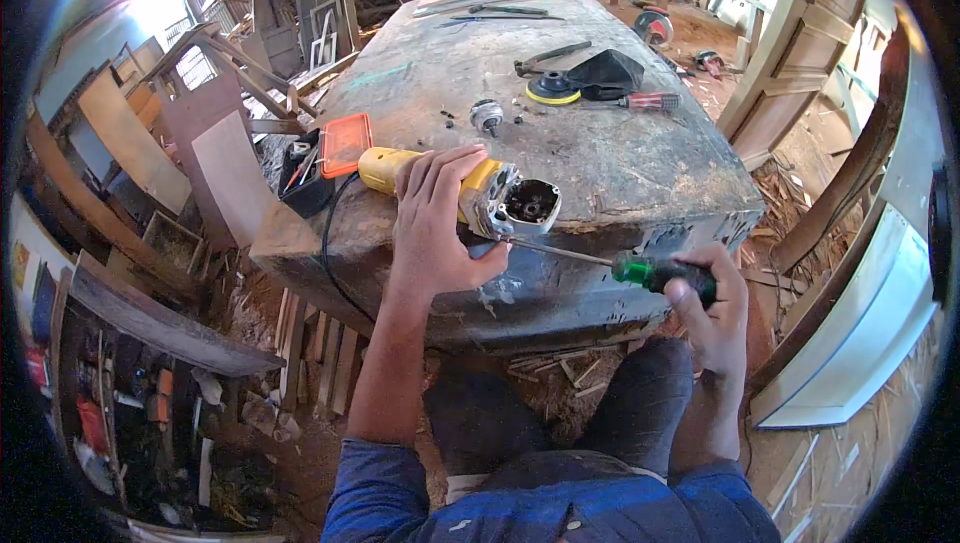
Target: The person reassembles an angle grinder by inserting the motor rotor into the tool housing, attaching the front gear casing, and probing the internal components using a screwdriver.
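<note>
Apparently for steadiness, left fingers (442, 168) clamp the yellow angle grinder (479, 195) at the desk's (640, 183) near edge; right fingers (722, 273) grip the green-handled screwdriver (637, 270) beyond that edge, presumably for turning room.

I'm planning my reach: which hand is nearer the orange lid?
Left. The left hand is on the yellow power tool, just right of the orange lid; the right hand holds the green screwdriver, much farther right.
</note>
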Tool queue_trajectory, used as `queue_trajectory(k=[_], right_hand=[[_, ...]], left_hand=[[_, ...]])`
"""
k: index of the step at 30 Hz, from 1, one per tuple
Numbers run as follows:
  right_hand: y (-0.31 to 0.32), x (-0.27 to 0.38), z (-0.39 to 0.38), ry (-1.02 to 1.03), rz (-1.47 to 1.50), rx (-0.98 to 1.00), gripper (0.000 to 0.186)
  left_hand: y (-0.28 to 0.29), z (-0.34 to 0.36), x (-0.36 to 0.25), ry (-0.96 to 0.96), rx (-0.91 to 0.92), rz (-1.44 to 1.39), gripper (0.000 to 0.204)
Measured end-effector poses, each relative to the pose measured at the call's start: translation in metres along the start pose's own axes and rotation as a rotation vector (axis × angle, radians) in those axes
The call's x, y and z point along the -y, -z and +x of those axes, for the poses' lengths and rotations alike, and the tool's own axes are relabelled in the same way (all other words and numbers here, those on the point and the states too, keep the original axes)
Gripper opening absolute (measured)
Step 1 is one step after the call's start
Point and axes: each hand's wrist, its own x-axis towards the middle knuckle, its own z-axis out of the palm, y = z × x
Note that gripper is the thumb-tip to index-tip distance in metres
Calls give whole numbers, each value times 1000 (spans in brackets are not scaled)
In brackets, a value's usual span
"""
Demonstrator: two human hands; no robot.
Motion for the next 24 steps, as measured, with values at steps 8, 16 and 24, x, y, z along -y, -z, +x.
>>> queue_trajectory(k=[8,16,24], right_hand=[[-6,-2,-1,17,-51,4,45],[20,-16,3,-225,-66,178,52],[14,1,-1,-119,36,74,51]], left_hand=[[2,0,-1,3,9,7,97],[5,3,-1,-15,9,8,98],[5,2,-2,-1,15,6,100]])
